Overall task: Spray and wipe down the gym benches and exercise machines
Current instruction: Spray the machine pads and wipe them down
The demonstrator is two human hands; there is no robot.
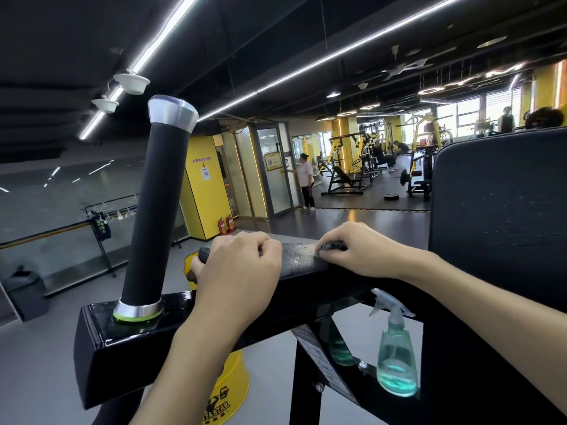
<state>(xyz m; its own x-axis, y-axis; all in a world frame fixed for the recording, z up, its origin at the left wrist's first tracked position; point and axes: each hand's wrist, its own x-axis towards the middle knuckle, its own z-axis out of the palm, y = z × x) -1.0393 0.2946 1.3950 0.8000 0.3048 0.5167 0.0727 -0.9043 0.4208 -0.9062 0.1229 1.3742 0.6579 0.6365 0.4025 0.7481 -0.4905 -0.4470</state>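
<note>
Wipe step, and the spraying looks done: the arm pad (299, 259) has wet droplets on its top face between the two hands. The right hand (366, 251) is clenched round a small dark cloth (333, 246), bunched up and pressed onto the pad top at the end nearer the back pad (497, 216). The bunching likely gives more pressure for rubbing. The left hand (236, 271) curls over the pad's outer end, fingers on top, grasping it. I judge this as bracing, so the pad does not shift under the rubbing. The spray bottle (397, 357) is in neither hand. It stands upright on a lower frame member below and right of the pad, trigger head pointing left, with blue-green liquid inside. Parked there it leaves both hands free and sits within reach for the next surface. The upright handle (156, 204) with a silver cap rises from the frame beam (122, 342) left of the left hand; it looks dry, neither hand is on it, and it is probably next. The droplets lie between the cloth and the left hand, so the stroke likely runs that way. Risk: the bottle's perch looks narrow, and a knock from the right forearm could tip it.
</note>
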